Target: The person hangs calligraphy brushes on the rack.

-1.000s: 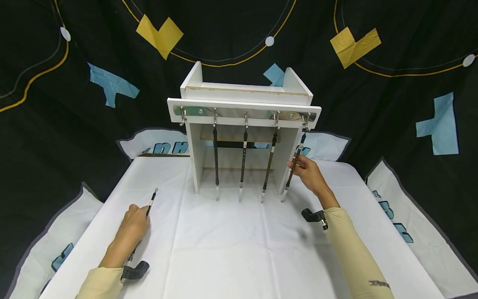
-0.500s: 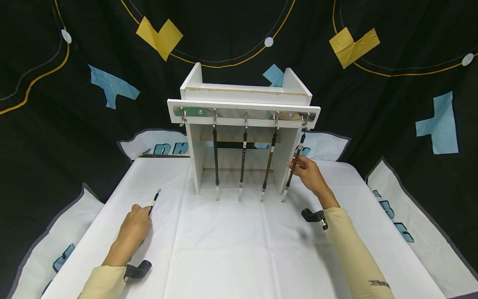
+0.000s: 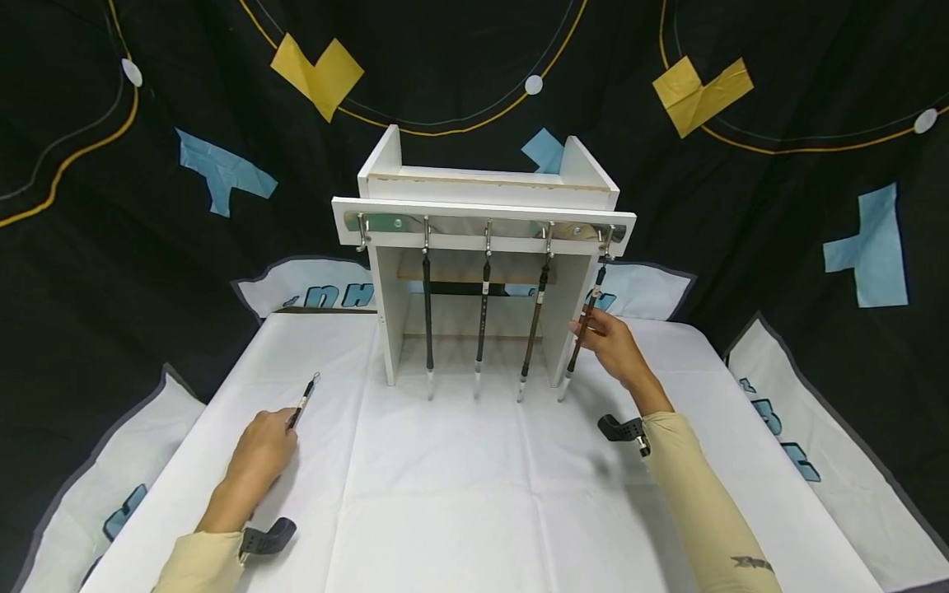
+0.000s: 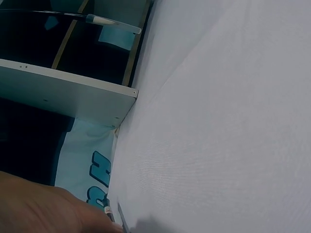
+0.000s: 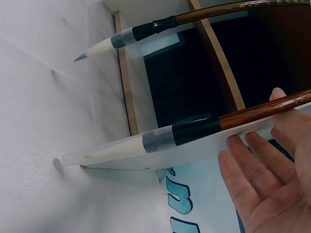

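Several calligraphy brushes hang tips down from hooks on a white rack [image 3: 485, 222]. On the rightmost hook is a brown-handled calligraphy brush [image 5: 265, 110]; my right hand [image 3: 619, 354] pinches its handle between thumb and fingers, and a clear cap covers its pale tip. Beside it another brown brush [image 3: 535, 321] hangs free. Further left are two dark brushes, one [image 3: 483, 313] near the middle and one [image 3: 427, 313] left of it. Low over the table's left side, my left hand [image 3: 261, 451] grips a calligraphy brush [image 3: 302, 401], looped end forward. The hand hides most of that brush.
The leftmost hook [image 3: 362, 231] bears no brush. The rack's white side panels [image 3: 385, 321] stand on a table with a white cloth [image 3: 437, 511]. Behind hangs a black curtain [image 3: 474, 49] with tape and cords.
My left hand has shifted slightly right and then back, tilting its brush a little. My right hand stays at the rightmost brush; the hanging brushes barely move.
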Motion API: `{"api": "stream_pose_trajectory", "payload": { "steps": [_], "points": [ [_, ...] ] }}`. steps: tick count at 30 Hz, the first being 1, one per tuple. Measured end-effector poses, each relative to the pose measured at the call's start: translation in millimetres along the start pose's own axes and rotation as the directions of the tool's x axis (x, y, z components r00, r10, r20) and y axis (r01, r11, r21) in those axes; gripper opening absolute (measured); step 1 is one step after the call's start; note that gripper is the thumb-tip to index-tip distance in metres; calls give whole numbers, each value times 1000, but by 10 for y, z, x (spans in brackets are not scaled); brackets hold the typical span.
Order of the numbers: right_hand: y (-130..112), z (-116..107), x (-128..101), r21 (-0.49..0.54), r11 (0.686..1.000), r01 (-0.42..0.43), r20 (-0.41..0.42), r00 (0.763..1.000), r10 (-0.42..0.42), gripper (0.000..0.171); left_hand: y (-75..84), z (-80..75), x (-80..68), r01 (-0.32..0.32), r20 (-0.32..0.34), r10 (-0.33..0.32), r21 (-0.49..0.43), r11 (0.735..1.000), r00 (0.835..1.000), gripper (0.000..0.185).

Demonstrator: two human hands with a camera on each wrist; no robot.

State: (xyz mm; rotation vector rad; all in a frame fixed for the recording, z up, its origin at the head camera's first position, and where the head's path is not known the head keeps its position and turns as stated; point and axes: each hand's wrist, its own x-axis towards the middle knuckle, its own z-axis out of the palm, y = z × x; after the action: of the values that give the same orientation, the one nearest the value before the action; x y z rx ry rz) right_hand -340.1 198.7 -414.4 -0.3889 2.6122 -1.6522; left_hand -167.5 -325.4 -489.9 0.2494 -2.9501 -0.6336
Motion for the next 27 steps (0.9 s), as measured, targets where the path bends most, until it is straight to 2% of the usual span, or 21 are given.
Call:
{"api": "stream_pose_trajectory", "payload": {
  "steps": [5,11,16,21,27],
  "points": [
    [27,0,3,10,1000,16,-9,1000,-16,56,-10,-57,-41,-5,-29,3,-46,999,1000,37],
    [47,-3,5,16,999,34,-10,999,-34,56,43,-159,-95,-48,-153,32,-97,994,988,39],
    [57,-8,-1,19,999,36,-6,999,-36,58,187,-216,-127,-84,-267,47,-129,988,963,40],
    [58,-2,-11,18,999,43,-1,999,-43,59,350,-271,-171,-116,-342,54,-165,979,938,41],
    [61,-2,4,22,999,41,-6,999,-41,57,550,-356,-209,-164,-433,58,-211,964,900,42]
  ]
}}
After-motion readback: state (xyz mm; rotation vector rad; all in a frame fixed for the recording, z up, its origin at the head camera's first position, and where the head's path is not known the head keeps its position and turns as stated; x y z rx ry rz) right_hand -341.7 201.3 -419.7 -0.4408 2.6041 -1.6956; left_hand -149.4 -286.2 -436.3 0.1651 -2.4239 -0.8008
